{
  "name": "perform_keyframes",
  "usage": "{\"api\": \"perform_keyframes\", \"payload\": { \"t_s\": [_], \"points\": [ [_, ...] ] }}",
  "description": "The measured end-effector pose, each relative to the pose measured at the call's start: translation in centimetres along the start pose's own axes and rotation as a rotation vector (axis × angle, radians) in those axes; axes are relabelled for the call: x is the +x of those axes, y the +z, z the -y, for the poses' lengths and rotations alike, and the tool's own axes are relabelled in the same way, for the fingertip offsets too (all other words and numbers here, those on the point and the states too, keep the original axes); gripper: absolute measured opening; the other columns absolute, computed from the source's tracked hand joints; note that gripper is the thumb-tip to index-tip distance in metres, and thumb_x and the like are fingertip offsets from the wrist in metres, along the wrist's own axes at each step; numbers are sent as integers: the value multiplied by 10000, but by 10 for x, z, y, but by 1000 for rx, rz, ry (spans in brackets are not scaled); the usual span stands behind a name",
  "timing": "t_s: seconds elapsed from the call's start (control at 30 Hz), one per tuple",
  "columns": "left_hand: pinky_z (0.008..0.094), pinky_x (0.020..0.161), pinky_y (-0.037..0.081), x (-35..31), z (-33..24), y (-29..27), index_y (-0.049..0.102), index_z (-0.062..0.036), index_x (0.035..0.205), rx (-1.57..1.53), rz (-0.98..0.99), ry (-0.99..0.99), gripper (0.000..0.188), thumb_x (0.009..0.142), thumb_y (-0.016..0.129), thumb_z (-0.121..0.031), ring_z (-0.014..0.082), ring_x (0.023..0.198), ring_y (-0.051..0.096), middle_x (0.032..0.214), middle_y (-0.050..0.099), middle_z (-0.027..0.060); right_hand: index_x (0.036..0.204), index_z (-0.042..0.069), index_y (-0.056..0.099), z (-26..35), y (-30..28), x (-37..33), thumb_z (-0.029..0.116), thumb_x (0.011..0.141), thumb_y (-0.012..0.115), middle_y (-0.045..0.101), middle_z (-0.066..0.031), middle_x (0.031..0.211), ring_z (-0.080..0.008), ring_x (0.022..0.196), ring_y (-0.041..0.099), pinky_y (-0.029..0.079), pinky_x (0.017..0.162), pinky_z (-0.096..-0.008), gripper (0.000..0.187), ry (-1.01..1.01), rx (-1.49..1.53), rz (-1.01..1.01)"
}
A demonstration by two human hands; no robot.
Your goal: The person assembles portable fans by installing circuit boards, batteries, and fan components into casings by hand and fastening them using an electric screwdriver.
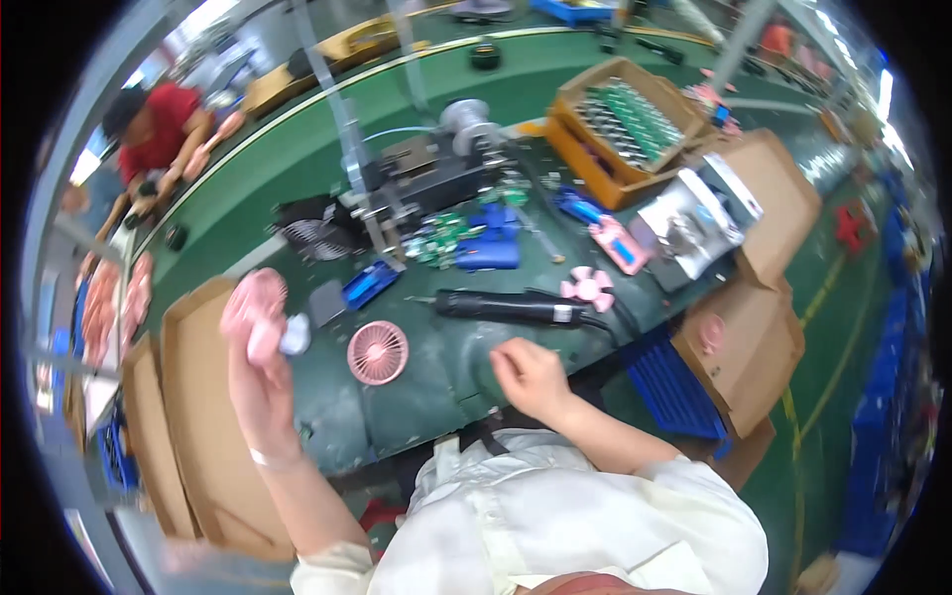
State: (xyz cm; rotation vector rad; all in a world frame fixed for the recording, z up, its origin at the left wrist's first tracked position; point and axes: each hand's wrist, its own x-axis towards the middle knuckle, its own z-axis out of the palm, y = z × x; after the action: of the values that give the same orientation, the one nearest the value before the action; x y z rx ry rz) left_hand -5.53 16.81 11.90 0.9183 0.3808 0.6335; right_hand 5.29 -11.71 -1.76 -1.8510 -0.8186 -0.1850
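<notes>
My left hand [266,397] is raised at the left edge of the bench, its fingers closed round a pink plastic fan part [256,305] with a rounded top; it is blurred. A pale, whitish piece [295,335] shows beside it. On the bench to the right lies a round pink fan grille [378,353]. My right hand [533,377] is curled above the bench's near edge; whatever its fingers may hold is hidden. Beyond it lie a black electric screwdriver [511,306] and a pink fan blade [588,287], both apart from the hand.
An open cardboard box [203,416] stands at the left. Blue holders [370,286], green circuit boards [436,238] and a soldering wire spool [466,119] lie farther back. At the right are a box of green-and-white parts [635,124] and a blue crate [674,387]. Across the belt [258,169] another person works.
</notes>
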Motion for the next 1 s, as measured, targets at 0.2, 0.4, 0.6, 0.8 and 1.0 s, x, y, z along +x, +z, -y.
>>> {"api": "perform_keyframes", "payload": {
  "t_s": [0.2, 0.4, 0.6, 0.8, 1.0],
  "points": [
    [318, 1002, 419, 114, -49, -75, 443, 76, 1241, -146, -19, 195, 348, 936, 541, -61, 223, 1129, 517, 1209, 539, 159, 821, 11, 612, 14, -6, -4, 11, 811, 649, 578, -96, 671, -191, 495, 550, 427, 455, -288, 38, 20, 176, 40],
    [361, 877, 520, 18, 30, 52, 437, -5, 1260, 371, -251, 499, 379, 901, 551, -40, 236, 1006, 600, 1190, 546, 147, 766, 6, 618, -5, -64, -58, -30, 742, 660, 559, -78, 612, -193, 457, 524, 408, 423, -301, 60, -168, 188, 47],
    [293, 783, 470, -56, 102, 30, 568, 9, 980, 1041, 154, 1078, 174, 834, 638, 72, 183, 817, 536, 928, 565, 63, 831, 88, 630, -98, -133, -153, 123, 807, 598, 634, -100, 780, -287, 692, 641, 535, 625, -368, 54, 290, -176, 140],
    [325, 653, 476, -101, 144, 59, 599, -20, 844, 1201, 677, 730, 73, 795, 647, 4, 264, 713, 590, 796, 622, 118, 965, 1, 581, -241, -260, -168, 152, 890, 526, 647, -208, 881, -354, 827, 638, 494, 763, -444, 178, 862, -532, -885],
    [337, 594, 508, -102, 197, 139, 648, -91, 838, 1133, 1092, 580, 160, 715, 741, -48, 239, 668, 648, 771, 669, 58, 1065, -17, 638, -348, -341, -221, 194, 855, 530, 627, -255, 1101, -361, 1024, 624, 475, 904, -447, 317, 1508, -806, -326]
  ]
}}
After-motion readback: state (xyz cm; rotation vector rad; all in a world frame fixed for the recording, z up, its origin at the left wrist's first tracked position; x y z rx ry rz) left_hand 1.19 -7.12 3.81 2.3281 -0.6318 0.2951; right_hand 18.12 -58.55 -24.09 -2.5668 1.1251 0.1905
